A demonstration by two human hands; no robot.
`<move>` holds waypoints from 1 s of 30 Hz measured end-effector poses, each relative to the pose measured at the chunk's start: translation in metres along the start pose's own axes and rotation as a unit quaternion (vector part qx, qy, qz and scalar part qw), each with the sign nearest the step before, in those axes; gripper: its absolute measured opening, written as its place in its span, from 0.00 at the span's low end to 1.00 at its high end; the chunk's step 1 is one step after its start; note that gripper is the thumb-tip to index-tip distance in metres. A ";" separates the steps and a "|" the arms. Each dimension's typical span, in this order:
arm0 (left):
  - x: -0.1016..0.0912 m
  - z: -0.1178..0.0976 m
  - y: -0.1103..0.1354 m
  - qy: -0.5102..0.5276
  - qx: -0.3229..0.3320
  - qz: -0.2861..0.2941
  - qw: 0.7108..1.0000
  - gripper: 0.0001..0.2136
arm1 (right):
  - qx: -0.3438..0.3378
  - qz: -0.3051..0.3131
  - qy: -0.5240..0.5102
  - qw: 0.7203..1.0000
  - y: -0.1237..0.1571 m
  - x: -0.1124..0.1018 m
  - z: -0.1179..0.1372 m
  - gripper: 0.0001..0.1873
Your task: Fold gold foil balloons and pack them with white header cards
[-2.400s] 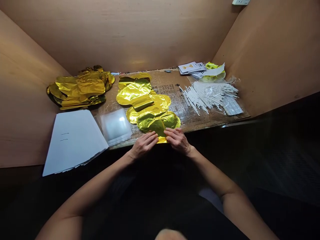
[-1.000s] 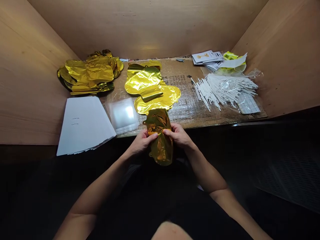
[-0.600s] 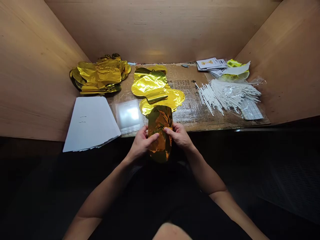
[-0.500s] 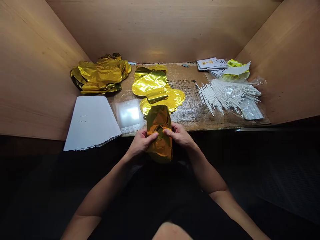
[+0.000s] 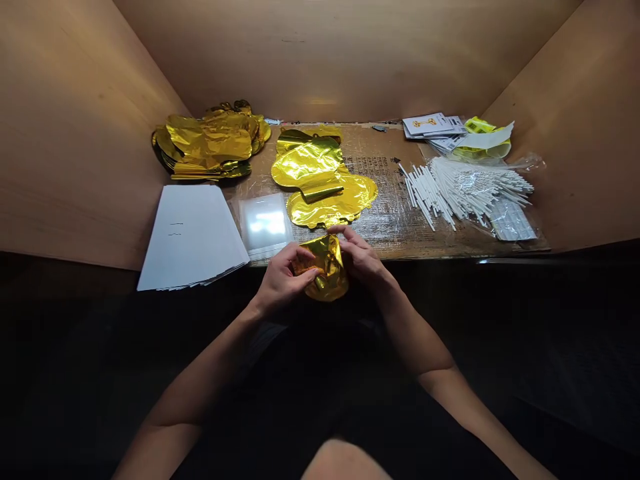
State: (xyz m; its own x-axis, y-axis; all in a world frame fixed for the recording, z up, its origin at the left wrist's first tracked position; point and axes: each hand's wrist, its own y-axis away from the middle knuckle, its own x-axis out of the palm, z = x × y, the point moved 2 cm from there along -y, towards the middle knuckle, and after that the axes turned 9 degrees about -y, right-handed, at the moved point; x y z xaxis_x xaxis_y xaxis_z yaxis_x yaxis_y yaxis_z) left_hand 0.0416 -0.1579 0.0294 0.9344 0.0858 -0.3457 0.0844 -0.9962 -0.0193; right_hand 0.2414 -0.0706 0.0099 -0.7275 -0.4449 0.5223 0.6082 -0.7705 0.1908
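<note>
Gold foil balloon [image 5: 325, 270], crumpled and folded, sits at bottom centre, just off the edge of the table [image 5: 390, 233]. I have the left hand [image 5: 285, 280] gripping its side with curled fingers, and the right hand [image 5: 363, 257] closed over its top. Flat foil balloons [image 5: 320, 177] lie just above.

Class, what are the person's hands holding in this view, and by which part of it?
A folded gold foil balloon: the left hand grips its left side, the right hand its upper right edge, and the rounded lower end sticks out below.
</note>
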 end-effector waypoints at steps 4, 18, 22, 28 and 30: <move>0.002 0.004 0.003 0.084 -0.022 -0.045 0.995 0.28 | 0.034 0.085 0.036 0.995 -0.001 0.009 -0.003 0.24; -0.019 0.004 0.014 -0.054 0.136 0.145 0.979 0.03 | 0.021 0.274 0.361 0.891 -0.004 0.023 0.043 0.13; -0.051 0.006 0.000 -0.112 0.079 0.071 0.988 0.10 | 0.001 0.250 0.426 0.870 -0.012 0.040 0.036 0.13; -0.206 0.077 -0.012 -0.436 -0.273 -0.307 0.801 0.28 | 0.038 0.168 0.334 0.927 -0.004 0.029 0.021 0.17; -0.233 0.095 -0.011 -0.471 -0.332 -0.260 0.775 0.33 | 0.049 0.173 0.320 0.930 -0.001 0.028 0.015 0.18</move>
State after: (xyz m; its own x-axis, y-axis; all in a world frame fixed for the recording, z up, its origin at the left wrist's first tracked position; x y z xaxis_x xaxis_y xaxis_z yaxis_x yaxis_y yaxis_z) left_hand -0.2096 -0.1681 0.0206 0.0734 0.1158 -0.9906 0.8162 -0.5777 -0.0071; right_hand 0.2252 -0.0755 0.0369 -0.5036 -0.8634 -0.0291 0.8445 -0.4991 0.1943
